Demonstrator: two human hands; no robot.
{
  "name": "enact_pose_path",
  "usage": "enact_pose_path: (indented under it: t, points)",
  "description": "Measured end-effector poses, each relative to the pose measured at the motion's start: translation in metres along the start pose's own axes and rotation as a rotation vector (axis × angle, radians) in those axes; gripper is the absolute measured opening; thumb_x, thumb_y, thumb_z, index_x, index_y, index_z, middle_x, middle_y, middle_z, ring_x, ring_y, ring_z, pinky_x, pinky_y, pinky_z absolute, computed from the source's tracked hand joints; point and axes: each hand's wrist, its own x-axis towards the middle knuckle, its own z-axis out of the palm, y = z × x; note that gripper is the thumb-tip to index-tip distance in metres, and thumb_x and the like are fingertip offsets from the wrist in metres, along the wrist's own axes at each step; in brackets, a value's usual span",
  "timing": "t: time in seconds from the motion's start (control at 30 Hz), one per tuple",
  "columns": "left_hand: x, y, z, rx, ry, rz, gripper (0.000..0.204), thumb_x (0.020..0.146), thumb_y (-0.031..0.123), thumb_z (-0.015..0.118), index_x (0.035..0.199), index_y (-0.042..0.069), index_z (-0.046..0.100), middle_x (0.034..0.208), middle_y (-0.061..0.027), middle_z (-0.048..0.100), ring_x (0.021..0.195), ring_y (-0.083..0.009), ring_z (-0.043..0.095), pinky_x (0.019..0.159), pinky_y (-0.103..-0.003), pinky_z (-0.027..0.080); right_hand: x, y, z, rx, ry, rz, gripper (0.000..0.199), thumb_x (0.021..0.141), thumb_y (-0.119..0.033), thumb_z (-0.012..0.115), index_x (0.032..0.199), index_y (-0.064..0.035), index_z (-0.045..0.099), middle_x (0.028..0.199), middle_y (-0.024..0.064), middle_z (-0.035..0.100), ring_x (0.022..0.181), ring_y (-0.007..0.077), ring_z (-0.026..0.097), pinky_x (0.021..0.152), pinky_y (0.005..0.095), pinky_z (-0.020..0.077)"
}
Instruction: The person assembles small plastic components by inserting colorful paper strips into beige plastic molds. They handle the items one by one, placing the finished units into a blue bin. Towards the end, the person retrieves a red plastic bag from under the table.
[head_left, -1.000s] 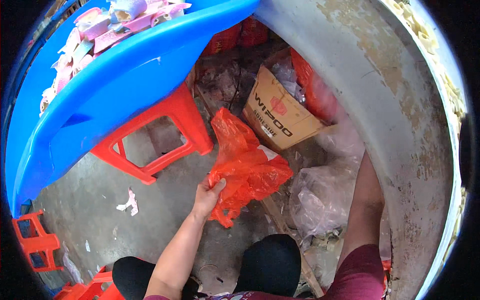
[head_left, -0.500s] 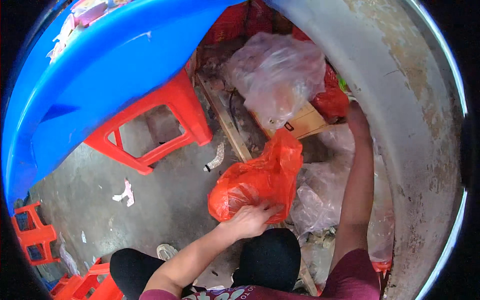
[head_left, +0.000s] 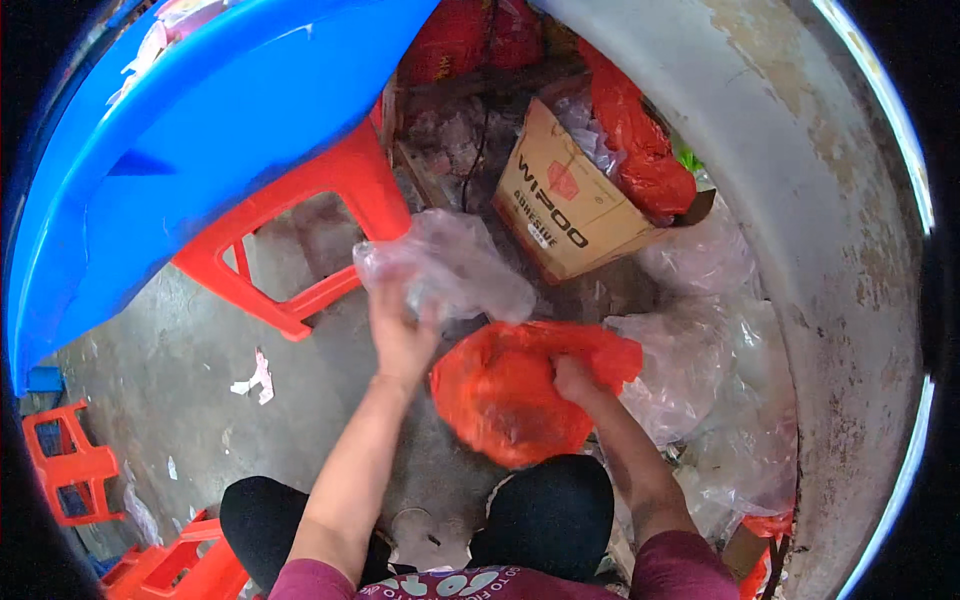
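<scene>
My left hand [head_left: 402,332] is raised in front of me, its fingers slightly blurred and closed on a crumpled clear plastic bag [head_left: 455,265]. To its right, my right hand [head_left: 576,380] grips the gathered upper part of a red-orange plastic bag [head_left: 510,405]. That bag bulges with something darker that I cannot make out through the plastic. It hangs or rests just beyond my knees. Past both hands, a brown cardboard box [head_left: 570,205] stands tilted, with red and clear plastic bags in its open top.
A blue plastic tabletop [head_left: 230,130] covers the upper left, with a red stool [head_left: 300,230] beneath it. Smaller red stools [head_left: 75,465] are at lower left. A worn grey curved surface [head_left: 830,250] borders the right, beside large clear bags [head_left: 680,365]. Scraps lie on the concrete floor.
My right hand has come back from beside the box and now grips the red-orange bag. My left hand has left that bag for the clear bag, which has moved off the box, leftward.
</scene>
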Motion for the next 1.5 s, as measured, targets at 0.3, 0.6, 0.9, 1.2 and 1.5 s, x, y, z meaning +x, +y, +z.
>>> enact_pose_path:
  t: [0.3, 0.6, 0.9, 1.2, 1.5]
  points:
    - [-0.146, -0.012, 0.045, -1.012, -0.541, -1.363, 0.072, 0.088, 0.032, 0.068, 0.143, 0.002, 0.032, 0.139, -0.0159, 0.046, 0.120, -0.0270, 0.052, 0.100, -0.041, 0.045, 0.009, -0.190, -0.128, 0.051, 0.405, -0.443, 0.094, 0.076, -0.023, 0.077, 0.150, -0.0129, 0.020, 0.146, 0.0219, 0.037, 0.120, 0.0373, 0.053, 0.094, 0.0460, 0.0481]
    - [-0.128, 0.006, 0.001, -0.737, -0.983, -1.193, 0.040, 0.088, 0.014, 0.069, 0.124, -0.001, 0.058, 0.114, -0.0107, 0.065, 0.097, -0.0190, 0.064, 0.090, -0.033, 0.051, 0.106, -0.154, 0.040, -0.206, -0.382, -0.330, 0.051, 0.087, -0.013, 0.055, 0.137, -0.0190, 0.048, 0.121, 0.0228, 0.059, 0.110, 0.0367, 0.060, 0.097, 0.0464, 0.0458]
    - [-0.141, -0.076, -0.030, -0.530, -0.257, -1.233, 0.015, 0.088, 0.000, 0.060, 0.101, -0.004, 0.065, 0.095, -0.0121, 0.069, 0.082, -0.0213, 0.066, 0.072, -0.035, 0.056, 0.038, -0.131, -0.244, 0.402, 1.190, -0.222, 0.022, 0.082, -0.002, 0.060, 0.104, -0.0036, 0.065, 0.102, 0.0101, 0.066, 0.094, 0.0198, 0.062, 0.082, 0.0366, 0.0506]
    - [-0.097, -0.073, -0.043, -0.811, 0.012, -1.133, 0.017, 0.089, -0.003, 0.053, 0.102, -0.006, 0.063, 0.096, -0.0125, 0.068, 0.084, -0.0223, 0.067, 0.076, -0.034, 0.056, 0.138, 0.056, -0.307, -0.114, 0.706, 0.407, 0.017, 0.083, -0.007, 0.060, 0.099, -0.0032, 0.066, 0.097, 0.0102, 0.067, 0.091, 0.0201, 0.063, 0.082, 0.0361, 0.0505]
    - [-0.094, -0.076, -0.046, -0.883, 0.041, -1.127, 0.019, 0.090, 0.001, 0.054, 0.107, -0.006, 0.062, 0.100, -0.0128, 0.068, 0.086, -0.0220, 0.067, 0.077, -0.034, 0.056, 0.091, 0.056, -0.343, -0.003, 0.927, 0.305, 0.015, 0.084, -0.013, 0.060, 0.094, -0.0029, 0.066, 0.093, 0.0103, 0.067, 0.088, 0.0204, 0.064, 0.081, 0.0356, 0.0504]
